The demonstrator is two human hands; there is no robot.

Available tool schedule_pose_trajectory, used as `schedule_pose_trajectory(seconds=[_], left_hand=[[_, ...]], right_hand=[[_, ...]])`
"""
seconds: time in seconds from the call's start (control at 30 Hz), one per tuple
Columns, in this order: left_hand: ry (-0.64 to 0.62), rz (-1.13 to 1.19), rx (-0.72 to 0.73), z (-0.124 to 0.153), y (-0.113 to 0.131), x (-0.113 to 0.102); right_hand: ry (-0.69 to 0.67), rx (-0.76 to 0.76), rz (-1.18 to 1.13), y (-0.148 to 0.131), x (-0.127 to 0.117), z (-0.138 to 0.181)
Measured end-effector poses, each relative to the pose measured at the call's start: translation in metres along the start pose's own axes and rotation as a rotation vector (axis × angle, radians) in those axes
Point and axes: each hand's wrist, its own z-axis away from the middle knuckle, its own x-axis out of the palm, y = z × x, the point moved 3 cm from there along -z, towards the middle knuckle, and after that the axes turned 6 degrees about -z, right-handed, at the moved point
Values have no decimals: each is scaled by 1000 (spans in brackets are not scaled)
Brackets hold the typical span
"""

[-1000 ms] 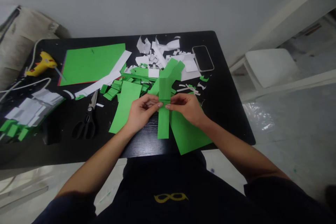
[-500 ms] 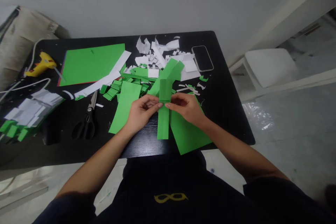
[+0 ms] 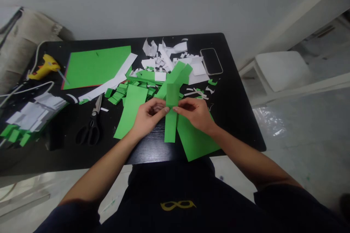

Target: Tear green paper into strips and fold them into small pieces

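Note:
A green paper strip (image 3: 170, 125) with a crosswise crease hangs between my two hands, above the front of the table. My left hand (image 3: 149, 115) pinches its left edge at the crease, thumb in front. From the other side my right hand (image 3: 196, 113) pinches the right edge at the same height. Beyond the strip lie longer green strips (image 3: 177, 72). A green paper piece (image 3: 132, 107) lies to the left of my left hand, and a larger green sheet (image 3: 195, 140) lies partly under my right hand and forearm.
On the black table (image 3: 232, 116) lie black-handled scissors (image 3: 93, 123), a yellow glue gun (image 3: 45, 67), a green sheet stack (image 3: 95, 67), white paper scraps (image 3: 164, 56), small folded green pieces (image 3: 117, 94) and a phone (image 3: 211, 61). White-and-green paper pieces (image 3: 35, 113) sit at left. A white stool (image 3: 281, 69) stands right.
The strip's lower end has risen slightly, and the dark gap at its crease no longer shows. Both hands keep their pinch in nearly the same place.

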Motion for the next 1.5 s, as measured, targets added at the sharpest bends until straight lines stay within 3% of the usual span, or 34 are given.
schedule_pose_trajectory(seconds=[0.53, 1.5], left_hand=[[44, -1, 38, -1, -1, 1], [1, -31, 36, 1, 5, -1]], right_hand=[[-26, 79, -141, 5, 3, 0], [-51, 73, -101, 7, 0, 2]])
